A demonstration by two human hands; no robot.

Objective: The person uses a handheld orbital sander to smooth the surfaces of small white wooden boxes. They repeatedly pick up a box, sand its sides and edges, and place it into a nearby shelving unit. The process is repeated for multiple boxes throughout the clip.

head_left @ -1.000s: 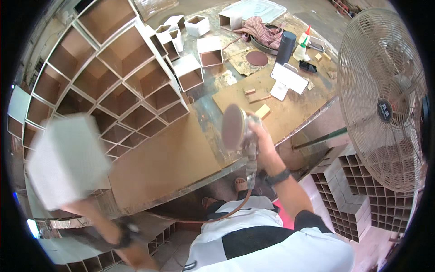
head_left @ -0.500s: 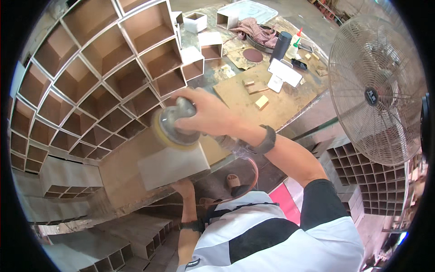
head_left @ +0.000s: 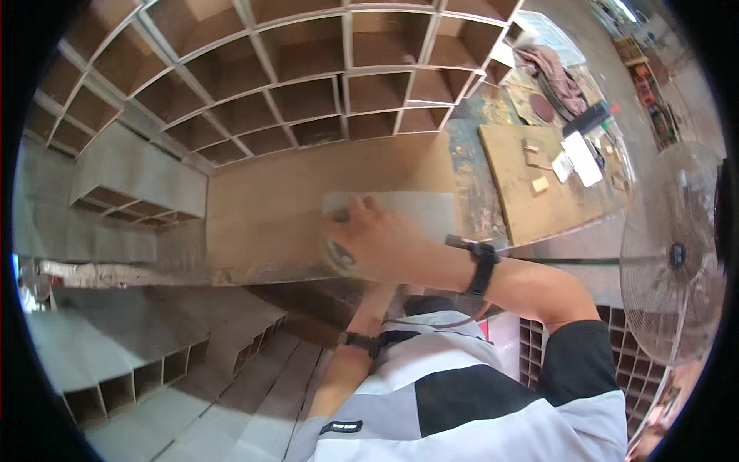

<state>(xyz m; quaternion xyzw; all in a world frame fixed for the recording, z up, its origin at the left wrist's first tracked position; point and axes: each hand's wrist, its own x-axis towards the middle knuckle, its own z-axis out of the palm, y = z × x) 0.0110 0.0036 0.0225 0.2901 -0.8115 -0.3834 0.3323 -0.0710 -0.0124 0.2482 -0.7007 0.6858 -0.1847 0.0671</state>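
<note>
My right hand (head_left: 377, 235) is wrapped over the top of a round power sander (head_left: 337, 256), smeared by motion, with a yellowish pad edge. The sander lies over the left part of a whitish rectangular panel or box (head_left: 431, 208) on the brown bench board. Below my right forearm, my left hand (head_left: 379, 296) reaches up to the near edge of the bench beside the white piece. Its fingers are hidden, so its grip does not show. A thin hose (head_left: 479, 313) runs near my waist.
Stacked open wooden boxes (head_left: 308, 100) wall off the bench's far side. A tan board (head_left: 531, 208) with small wooden blocks (head_left: 539, 185), a white phone-like object (head_left: 583, 159) and a dark cylinder (head_left: 586, 120) lies right. A caged fan (head_left: 677, 254) stands at far right. More boxes (head_left: 142, 177) stand left.
The view has swung, so bench and boxes appear shifted. My right hand with the sander sits over the white piece's left part, near its front. My left hand stays at the near edge.
</note>
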